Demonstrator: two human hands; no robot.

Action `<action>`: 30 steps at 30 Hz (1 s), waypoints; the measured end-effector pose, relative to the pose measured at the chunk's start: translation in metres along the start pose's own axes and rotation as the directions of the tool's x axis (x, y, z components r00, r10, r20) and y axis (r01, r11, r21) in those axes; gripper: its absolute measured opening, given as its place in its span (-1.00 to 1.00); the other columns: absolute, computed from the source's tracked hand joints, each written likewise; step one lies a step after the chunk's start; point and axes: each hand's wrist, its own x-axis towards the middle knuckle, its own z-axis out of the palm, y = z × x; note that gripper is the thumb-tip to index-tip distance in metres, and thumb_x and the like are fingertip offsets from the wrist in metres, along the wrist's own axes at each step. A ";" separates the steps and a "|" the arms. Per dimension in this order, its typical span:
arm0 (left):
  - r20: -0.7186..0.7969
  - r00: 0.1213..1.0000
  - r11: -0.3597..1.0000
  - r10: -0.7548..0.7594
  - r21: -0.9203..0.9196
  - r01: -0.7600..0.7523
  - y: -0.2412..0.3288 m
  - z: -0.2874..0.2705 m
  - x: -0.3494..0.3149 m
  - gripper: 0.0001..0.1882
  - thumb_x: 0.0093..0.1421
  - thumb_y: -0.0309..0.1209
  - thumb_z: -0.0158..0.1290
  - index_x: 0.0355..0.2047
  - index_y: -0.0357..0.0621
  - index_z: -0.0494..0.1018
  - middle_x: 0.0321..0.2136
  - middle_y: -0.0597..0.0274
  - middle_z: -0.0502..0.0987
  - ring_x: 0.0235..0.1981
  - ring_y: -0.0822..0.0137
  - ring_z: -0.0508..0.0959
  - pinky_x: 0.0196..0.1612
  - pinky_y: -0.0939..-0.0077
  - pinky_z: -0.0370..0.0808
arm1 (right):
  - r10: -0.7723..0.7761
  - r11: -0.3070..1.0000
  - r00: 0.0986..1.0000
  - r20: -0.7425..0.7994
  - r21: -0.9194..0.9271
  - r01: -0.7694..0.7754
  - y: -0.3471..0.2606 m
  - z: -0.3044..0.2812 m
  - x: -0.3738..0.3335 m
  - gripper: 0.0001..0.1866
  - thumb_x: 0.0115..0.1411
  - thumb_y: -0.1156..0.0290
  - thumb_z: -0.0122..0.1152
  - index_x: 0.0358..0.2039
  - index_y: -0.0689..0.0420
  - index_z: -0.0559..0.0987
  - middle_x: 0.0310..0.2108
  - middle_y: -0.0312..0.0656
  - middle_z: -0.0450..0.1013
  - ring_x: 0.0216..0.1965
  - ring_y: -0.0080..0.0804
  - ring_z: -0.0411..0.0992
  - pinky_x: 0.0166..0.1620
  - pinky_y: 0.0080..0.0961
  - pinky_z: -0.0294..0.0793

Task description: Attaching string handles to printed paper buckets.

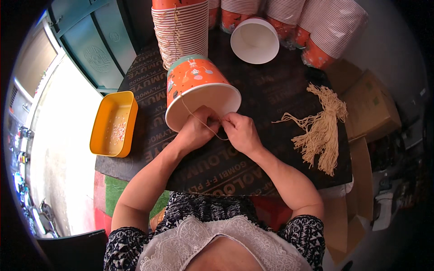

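Sitting at the far left edge of the dark printed board (271, 95) is a yellow plastic tray (114, 123), shallow and rectangular, with a thin scatter of small pink and white bits on its floor. To its right, at the board's far side, rises a tall stack of nested orange paper cups (180, 31), their white rims banded one over another and a thin cord trailing down the stack's side. Just in front of that stack an orange paper bucket (199, 88) lies tipped on its side, its white mouth turned toward the person and its inside bare. A length of tan string (199, 121) runs from the bucket's rim down to the hands. The left hand (199, 131) rests against the rim, fingers curled and pinching the string. The right hand (241, 131) sits just beside it, touching it, fingertips also nipped on the string, both forearms coming up from the lower edge. Farther back a single white-lined cup (255, 39) lies with its empty mouth showing, beside more leaning stacks of cups (325, 25). Right of the hands a bundle of tan strings (323, 128) lies loose on the board.
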 end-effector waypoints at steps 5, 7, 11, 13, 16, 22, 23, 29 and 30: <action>-0.090 0.995 0.999 0.031 -0.039 -0.035 -0.003 0.003 0.000 -0.92 -0.03 -0.60 0.06 -0.49 -0.36 0.51 -0.51 -0.08 0.55 -0.41 0.11 0.57 -0.33 0.32 0.49 | -0.019 1.000 0.999 -0.029 0.000 0.019 -0.007 0.003 -0.001 -0.87 0.14 0.42 0.13 -0.41 0.23 0.53 -0.49 0.07 0.49 -0.40 0.07 0.50 -0.40 -0.20 0.46; -0.006 1.000 1.000 -0.026 0.009 0.026 -0.005 0.002 0.001 -0.89 0.06 -0.53 0.13 -0.43 -0.32 0.44 -0.48 0.12 0.50 -0.40 0.32 0.50 -0.31 0.44 0.45 | -0.051 0.999 0.996 -0.067 -0.023 0.049 -0.006 0.005 -0.003 -0.88 0.14 0.43 0.14 -0.41 0.23 0.53 -0.49 0.07 0.49 -0.41 0.07 0.50 -0.41 -0.20 0.46; 0.000 0.999 0.999 -0.050 -0.014 0.050 -0.001 0.002 0.002 -0.90 0.05 -0.54 0.12 -0.45 -0.32 0.43 -0.51 0.13 0.49 -0.43 0.33 0.50 -0.35 0.45 0.44 | -0.145 0.986 0.980 -0.137 -0.100 0.132 -0.003 0.006 -0.004 -0.90 0.13 0.46 0.16 -0.41 0.23 0.51 -0.51 0.06 0.49 -0.43 0.06 0.50 -0.42 -0.18 0.47; 0.005 0.999 0.999 -0.040 0.022 0.040 -0.004 0.001 0.002 -0.90 0.02 -0.56 0.10 -0.44 -0.32 0.43 -0.52 0.15 0.49 -0.44 0.34 0.49 -0.36 0.45 0.44 | -0.168 0.980 0.976 -0.140 -0.128 0.150 -0.004 0.007 -0.005 -0.90 0.13 0.46 0.16 -0.41 0.23 0.50 -0.52 0.05 0.50 -0.43 0.05 0.51 -0.42 -0.18 0.47; 0.003 0.999 0.999 -0.045 0.004 0.045 -0.003 0.000 0.002 -0.91 0.00 -0.56 0.08 -0.45 -0.32 0.43 -0.52 0.15 0.49 -0.44 0.34 0.49 -0.37 0.45 0.43 | -0.189 0.972 0.973 -0.132 -0.168 0.166 -0.004 0.008 -0.005 -0.90 0.13 0.46 0.17 -0.39 0.21 0.48 -0.53 0.03 0.50 -0.45 0.02 0.52 -0.44 -0.18 0.48; -0.007 1.000 1.000 -0.028 -0.001 0.028 -0.007 0.002 0.001 -0.92 0.00 -0.56 0.08 -0.47 -0.32 0.44 -0.51 0.14 0.49 -0.43 0.33 0.49 -0.37 0.45 0.43 | -0.206 0.955 0.974 -0.094 -0.237 0.179 -0.004 0.007 -0.006 -0.88 0.14 0.46 0.17 -0.34 0.19 0.45 -0.56 0.00 0.50 -0.49 -0.01 0.53 -0.46 -0.19 0.49; -0.006 1.000 1.000 -0.028 -0.001 0.028 -0.006 0.002 0.001 -0.92 0.00 -0.56 0.08 -0.47 -0.32 0.44 -0.51 0.14 0.49 -0.43 0.33 0.49 -0.37 0.45 0.43 | -0.214 0.949 0.973 -0.083 -0.254 0.187 -0.004 0.007 -0.006 -0.87 0.14 0.46 0.17 -0.31 0.18 0.45 -0.57 0.00 0.50 -0.50 0.00 0.53 -0.47 -0.18 0.49; -0.001 0.999 0.999 -0.044 -0.011 0.044 -0.003 0.000 0.001 -0.90 -0.02 -0.56 0.09 -0.47 -0.33 0.44 -0.50 0.12 0.49 -0.42 0.32 0.49 -0.36 0.44 0.44 | -0.226 0.947 0.968 -0.105 -0.255 0.193 -0.008 0.007 -0.006 -0.84 0.15 0.48 0.14 -0.25 0.16 0.41 -0.61 0.00 0.49 -0.52 0.01 0.52 -0.49 -0.17 0.48; 0.014 0.998 0.998 -0.055 -0.014 0.055 -0.002 -0.001 0.001 -0.90 -0.03 -0.56 0.09 -0.47 -0.33 0.44 -0.50 0.12 0.49 -0.42 0.32 0.49 -0.35 0.44 0.44 | -0.226 0.947 0.968 -0.105 -0.255 0.193 -0.007 0.007 -0.006 -0.84 0.15 0.48 0.14 -0.25 0.16 0.41 -0.61 0.00 0.49 -0.52 0.01 0.52 -0.49 -0.17 0.48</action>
